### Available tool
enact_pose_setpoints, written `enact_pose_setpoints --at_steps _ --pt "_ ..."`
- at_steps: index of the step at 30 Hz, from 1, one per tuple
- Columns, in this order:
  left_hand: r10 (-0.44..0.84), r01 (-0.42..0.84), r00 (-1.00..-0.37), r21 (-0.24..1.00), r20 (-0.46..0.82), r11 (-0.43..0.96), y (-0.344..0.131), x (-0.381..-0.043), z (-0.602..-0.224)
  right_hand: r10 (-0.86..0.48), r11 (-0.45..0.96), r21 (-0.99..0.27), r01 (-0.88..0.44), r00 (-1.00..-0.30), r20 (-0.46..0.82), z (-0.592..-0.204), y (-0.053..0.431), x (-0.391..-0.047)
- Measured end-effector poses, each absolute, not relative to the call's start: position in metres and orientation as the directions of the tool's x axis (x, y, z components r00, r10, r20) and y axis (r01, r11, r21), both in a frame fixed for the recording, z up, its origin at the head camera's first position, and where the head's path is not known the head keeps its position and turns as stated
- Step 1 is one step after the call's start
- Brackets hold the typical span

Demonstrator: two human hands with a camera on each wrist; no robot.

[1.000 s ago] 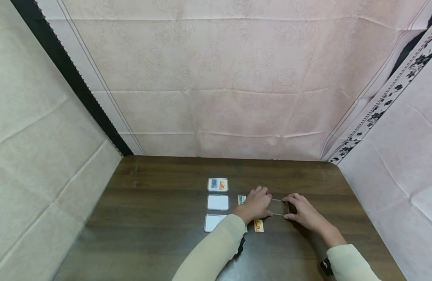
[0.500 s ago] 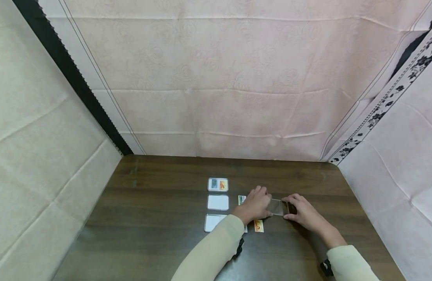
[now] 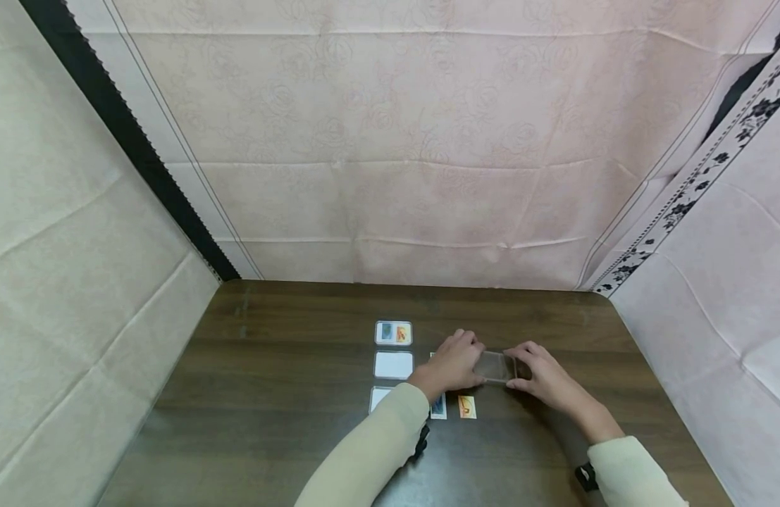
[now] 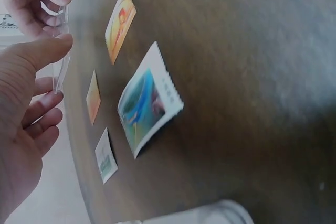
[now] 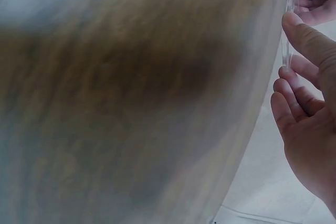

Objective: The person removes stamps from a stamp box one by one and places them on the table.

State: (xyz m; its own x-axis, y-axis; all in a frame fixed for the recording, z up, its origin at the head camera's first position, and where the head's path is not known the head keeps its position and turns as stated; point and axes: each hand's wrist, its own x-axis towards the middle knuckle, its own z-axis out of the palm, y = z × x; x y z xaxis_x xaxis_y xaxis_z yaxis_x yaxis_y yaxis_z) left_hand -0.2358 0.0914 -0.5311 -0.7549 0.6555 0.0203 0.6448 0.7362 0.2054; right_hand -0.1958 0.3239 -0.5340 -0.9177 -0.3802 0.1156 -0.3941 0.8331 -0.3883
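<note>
A thin, clear plastic case (image 3: 496, 367) spans the gap between both hands, raised off the table. My left hand (image 3: 452, 361) pinches its left end between thumb and fingers, seen also in the left wrist view, where the case (image 4: 60, 72) appears edge-on. At the other end my right hand (image 3: 545, 379) grips it, the thumb on one face and fingers behind. Below the left hand lie several loose postage stamps: a blue one (image 4: 144, 111), an orange one (image 4: 121, 24), a smaller-looking orange one (image 4: 93, 100) and a green one (image 4: 106, 161).
Left of the hands, three flat cases stand in a column on the wooden table (image 3: 269, 394). The far case (image 3: 393, 333) shows two stamps; the middle case (image 3: 393, 365) looks plain white. My left sleeve partly covers the near case (image 3: 378, 396). Cloth hangs around the table.
Both hands have shifted slightly left and away from me, carrying the clear case. Its face has tilted into clearer view, and more of the blue stamp is uncovered.
</note>
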Motion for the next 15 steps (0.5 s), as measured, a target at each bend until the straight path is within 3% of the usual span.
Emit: enact_pose_setpoints --at_steps 15 --pt "0.615 0.598 -0.788 0.285 0.037 0.749 0.063 -0.235 -0.516 -0.395 0.820 -0.419 -0.391 -0.915 0.081 -0.514 0.299 -0.204"
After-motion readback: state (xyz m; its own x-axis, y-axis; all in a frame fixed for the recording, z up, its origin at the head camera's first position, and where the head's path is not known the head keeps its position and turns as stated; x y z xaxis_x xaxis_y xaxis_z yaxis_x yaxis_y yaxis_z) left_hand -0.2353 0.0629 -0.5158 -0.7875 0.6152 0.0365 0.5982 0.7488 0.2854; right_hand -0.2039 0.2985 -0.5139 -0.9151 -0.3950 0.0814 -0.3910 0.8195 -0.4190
